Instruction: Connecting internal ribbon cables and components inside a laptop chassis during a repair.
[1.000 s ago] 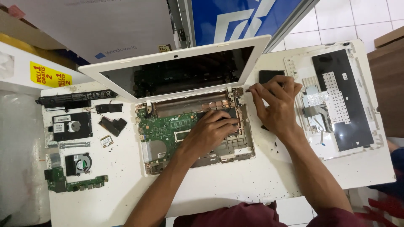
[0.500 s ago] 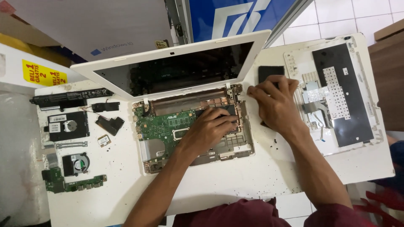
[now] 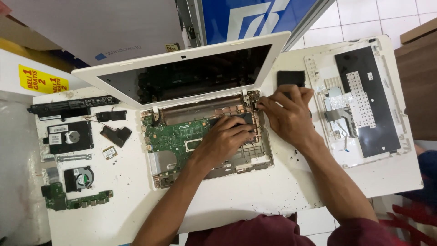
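1. Centrally in the frame, an opened white laptop base lies on the white table, its green circuit board bare and its screen lid tilted back toward the upper middle.
2. Resting inside the base, the left hand is curled, fingers bent down onto a dark part at the right of the board; whether it pinches anything I cannot tell.
3. At the base's upper right corner, the right hand has its fingertips pressed together at the hinge; a small thing may be pinched there, but it is too small to make out.
4. Just above the right hand lies a small black square pad.
5. On the right of the frame the removed keyboard cover lies face down, white frame around a black backing, with flat ribbon cables across it.
6. Down the left side, well apart from the hands, removed parts are laid out: a long black battery, a hard drive, two black speakers, a small fan and a narrow green board.
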